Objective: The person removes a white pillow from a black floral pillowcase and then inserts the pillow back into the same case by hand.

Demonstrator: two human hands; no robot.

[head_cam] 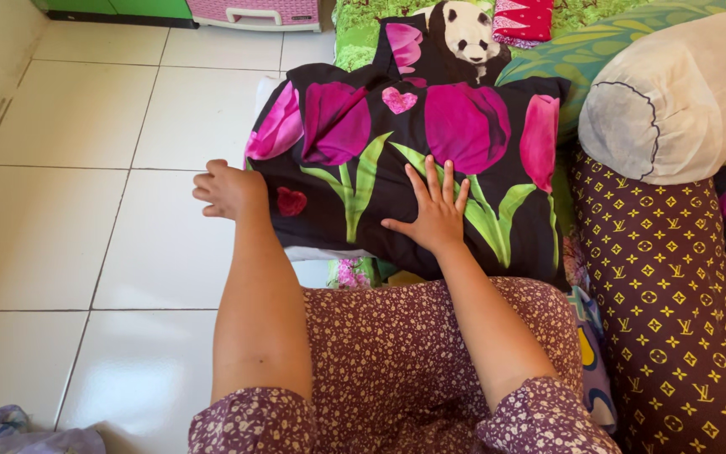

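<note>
A black pillow (355,134) printed with big pink tulips and green leaves lies in front of me, partly over the white tiled floor (86,219). My right hand (434,210) rests flat on its top, fingers spread. My left hand (228,192) is curled at the pillow's left edge, fingers bent against the side. Whether it grips the fabric is hard to tell. My lap, in a purple flowered dress (397,353), is just below the pillow.
A brown patterned bolster (665,286) lies on the right, with a cream bolster (682,92) above it. A second black pillow with a panda print (464,38) lies behind. Green bedding (355,34) and a pink plastic drawer (254,12) are at the top. Crumpled cloth (10,433) sits bottom left.
</note>
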